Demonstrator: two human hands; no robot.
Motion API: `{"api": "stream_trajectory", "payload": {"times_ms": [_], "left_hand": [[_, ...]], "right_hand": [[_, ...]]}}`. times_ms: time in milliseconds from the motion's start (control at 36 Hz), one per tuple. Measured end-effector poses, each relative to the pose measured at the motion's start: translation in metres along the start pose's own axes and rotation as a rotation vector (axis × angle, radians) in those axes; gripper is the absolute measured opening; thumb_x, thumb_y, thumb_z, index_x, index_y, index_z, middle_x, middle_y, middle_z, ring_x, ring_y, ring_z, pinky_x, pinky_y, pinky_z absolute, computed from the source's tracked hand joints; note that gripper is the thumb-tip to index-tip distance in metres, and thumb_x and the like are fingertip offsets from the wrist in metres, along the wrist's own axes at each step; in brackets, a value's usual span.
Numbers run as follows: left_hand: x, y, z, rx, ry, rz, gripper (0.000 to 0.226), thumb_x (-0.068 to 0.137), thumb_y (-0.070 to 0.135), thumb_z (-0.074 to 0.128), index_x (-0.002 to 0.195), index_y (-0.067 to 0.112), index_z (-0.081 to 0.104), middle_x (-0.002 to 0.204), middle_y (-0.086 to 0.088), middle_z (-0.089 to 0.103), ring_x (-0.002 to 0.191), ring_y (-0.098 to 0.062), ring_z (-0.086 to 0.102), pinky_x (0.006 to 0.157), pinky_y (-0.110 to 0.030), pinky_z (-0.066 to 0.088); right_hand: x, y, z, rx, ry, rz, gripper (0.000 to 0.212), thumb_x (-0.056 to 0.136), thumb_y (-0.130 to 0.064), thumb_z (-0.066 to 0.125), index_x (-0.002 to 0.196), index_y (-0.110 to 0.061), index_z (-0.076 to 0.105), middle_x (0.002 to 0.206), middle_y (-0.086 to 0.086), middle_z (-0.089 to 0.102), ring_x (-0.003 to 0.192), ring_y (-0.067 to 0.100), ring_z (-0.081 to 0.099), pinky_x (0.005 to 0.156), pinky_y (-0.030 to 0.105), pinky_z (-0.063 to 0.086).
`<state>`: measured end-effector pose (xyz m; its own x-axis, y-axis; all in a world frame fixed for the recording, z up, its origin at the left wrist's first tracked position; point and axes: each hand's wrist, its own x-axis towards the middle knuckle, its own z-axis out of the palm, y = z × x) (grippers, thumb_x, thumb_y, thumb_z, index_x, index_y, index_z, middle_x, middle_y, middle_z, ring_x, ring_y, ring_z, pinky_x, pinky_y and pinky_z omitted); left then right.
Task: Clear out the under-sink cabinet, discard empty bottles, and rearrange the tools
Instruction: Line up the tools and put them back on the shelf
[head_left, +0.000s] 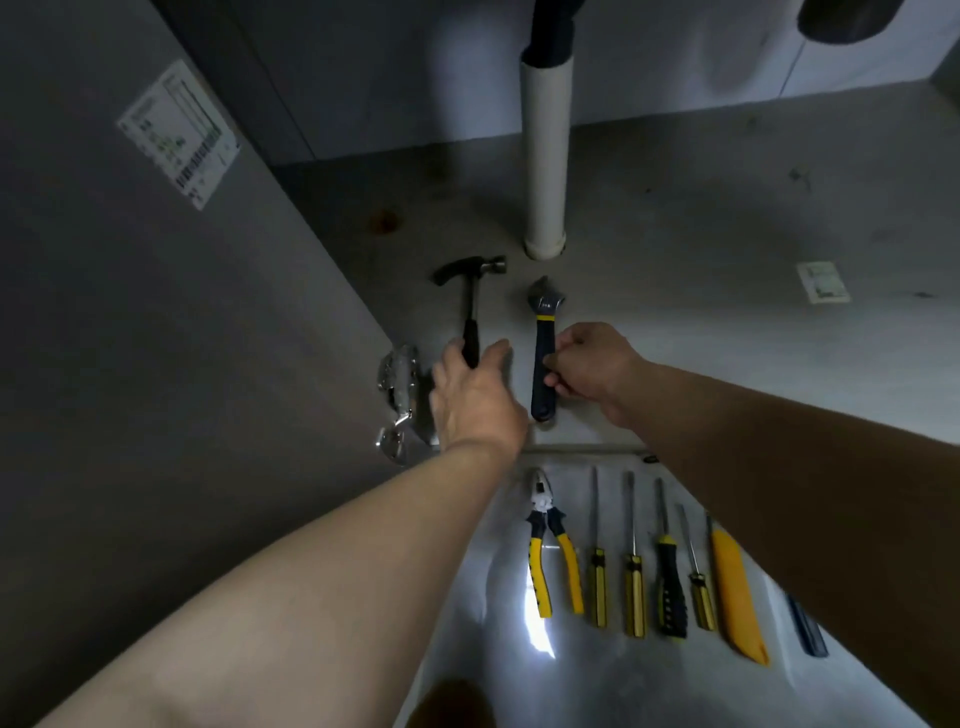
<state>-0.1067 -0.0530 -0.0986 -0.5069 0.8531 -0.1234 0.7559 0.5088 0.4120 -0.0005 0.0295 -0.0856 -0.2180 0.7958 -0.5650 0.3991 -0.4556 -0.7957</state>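
Reaches both arms into the cabinet. Pinches the wrench (544, 338) at mid-handle with the right grip (592, 364), fingers curled round the dark shaft. Lays the left grip (475, 395) over the lower end of the hammer (471, 312), thumb on one side of the handle, fingers on the other; cannot tell whether clasped or merely resting there. Has both tools flat on the cabinet floor (701, 218), side by side but apart, heads toward the back, just in front of the white pipe (545, 156). Shows a metal hinge (400, 400) just left of the left grip, at the foot of a grey panel (156, 312) bearing a printed label (176, 135) higher up. Shows a small sticker (823, 282) on the floor, well off to the right. Nearer, on a shiny surface (597, 686) outside the cabinet, lines up pliers (550, 545), four screwdrivers (598, 587), a yellow knife (737, 597) and a dark blue item (805, 623) too cut off to name, handles toward the viewer.
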Motion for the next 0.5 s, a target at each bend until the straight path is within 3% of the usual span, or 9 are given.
{"api": "stream_trajectory", "payload": {"times_ms": [56,167,278,333,417,500], "left_hand": [[0.005,-0.006,0.001,0.026,-0.058,-0.027,0.061,0.083,0.007,0.066,0.136,0.034,0.053,0.153,-0.009,0.029,0.136,-0.033,0.031,0.108,-0.04,0.036],[0.003,-0.015,0.003,0.013,-0.024,-0.039,0.05,0.081,-0.003,0.055,0.125,0.021,0.055,0.136,-0.012,0.042,0.118,-0.035,0.041,0.093,-0.038,0.043],[0.001,-0.019,0.004,0.006,0.015,-0.031,0.053,0.081,-0.006,0.054,0.127,0.02,0.055,0.134,-0.012,0.041,0.116,-0.035,0.044,0.093,-0.04,0.045],[0.0,-0.02,0.005,0.008,0.017,-0.031,0.057,0.083,-0.006,0.054,0.134,0.022,0.052,0.135,-0.011,0.038,0.116,-0.035,0.045,0.091,-0.041,0.046],[-0.003,-0.023,0.005,0.002,0.024,-0.034,0.058,0.088,-0.006,0.048,0.137,0.023,0.049,0.137,-0.01,0.036,0.11,-0.032,0.05,0.086,-0.044,0.05],[-0.003,-0.023,0.006,0.026,0.027,-0.061,0.067,0.089,-0.007,0.045,0.148,0.024,0.038,0.144,-0.009,0.032,0.116,-0.033,0.05,0.087,-0.045,0.05]], "right_hand": [[0.006,0.002,0.008,-0.037,-0.004,0.008,0.012,0.094,0.004,0.052,0.094,-0.007,0.058,0.07,0.013,0.062,0.043,0.008,0.059,0.045,0.019,0.051],[0.015,0.01,0.023,-0.178,0.012,-0.037,0.02,0.087,0.003,0.056,0.104,-0.004,0.064,0.082,0.016,0.07,0.074,0.025,0.069,0.078,0.039,0.059],[0.015,0.013,0.032,-0.243,-0.004,-0.103,0.036,0.088,-0.003,0.057,0.123,-0.012,0.054,0.101,0.012,0.07,0.094,0.028,0.068,0.083,0.037,0.056],[0.012,0.014,0.035,-0.354,-0.003,-0.178,0.043,0.087,-0.007,0.062,0.129,-0.011,0.049,0.11,0.012,0.064,0.1,0.028,0.063,0.081,0.033,0.05],[0.005,0.019,0.036,-0.527,0.01,-0.284,0.061,0.083,-0.011,0.07,0.137,-0.008,0.043,0.128,0.015,0.042,0.102,0.033,0.058,0.091,0.04,0.052],[-0.005,0.032,0.031,-0.658,0.021,-0.39,0.069,0.081,-0.019,0.073,0.142,-0.013,0.042,0.132,0.011,0.032,0.109,0.032,0.054,0.096,0.043,0.052]]}}
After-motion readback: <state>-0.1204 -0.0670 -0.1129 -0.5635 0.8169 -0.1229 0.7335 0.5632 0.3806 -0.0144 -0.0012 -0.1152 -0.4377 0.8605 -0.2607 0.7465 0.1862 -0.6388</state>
